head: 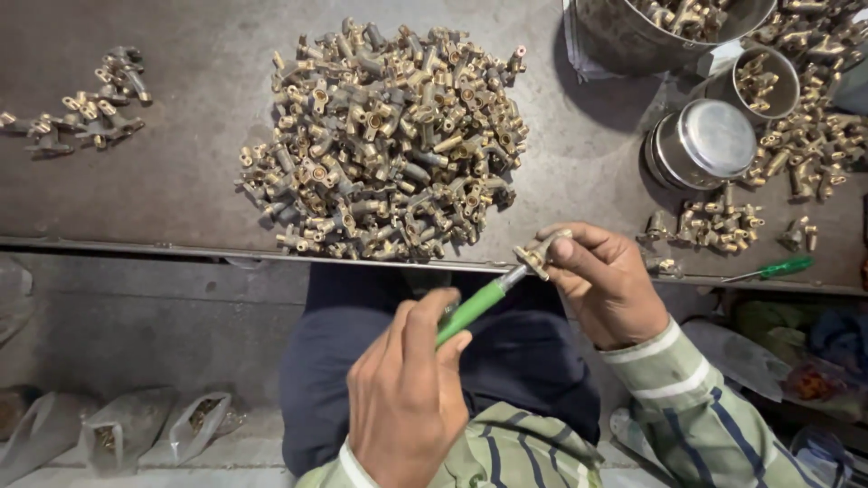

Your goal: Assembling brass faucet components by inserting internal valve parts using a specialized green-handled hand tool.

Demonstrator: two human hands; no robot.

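Brass fitting [540, 252]: small and T-shaped, pinched at the fingertips of the right hand [604, 287], just past the near edge of the table [181, 181]; its free end points up and left, beyond the fingers.
Right hand: fingers curled and clenched on the fitting, thumb on top; striped sleeve behind the wrist.
Left hand [407, 389]: fist wrapped around the green handle of the screwdriver [477, 307], thumb lying along the handle.
Screwdriver: slants up to the right from the left fist; its metal tip meets the fitting just below the right fingertips.
Position: both hands are above the lap, between the table edge and the body.
Large pile of fittings [384, 140]: heaped in the middle of the table, well apart from the hands.
Small pile [86, 108]: far left of the table.
Steel bowls [705, 143]: at the right, with more fittings in and beside them.
Second green screwdriver [778, 267]: lying on the table near its right edge.
Plastic bags [154, 425]: on the floor at lower left.
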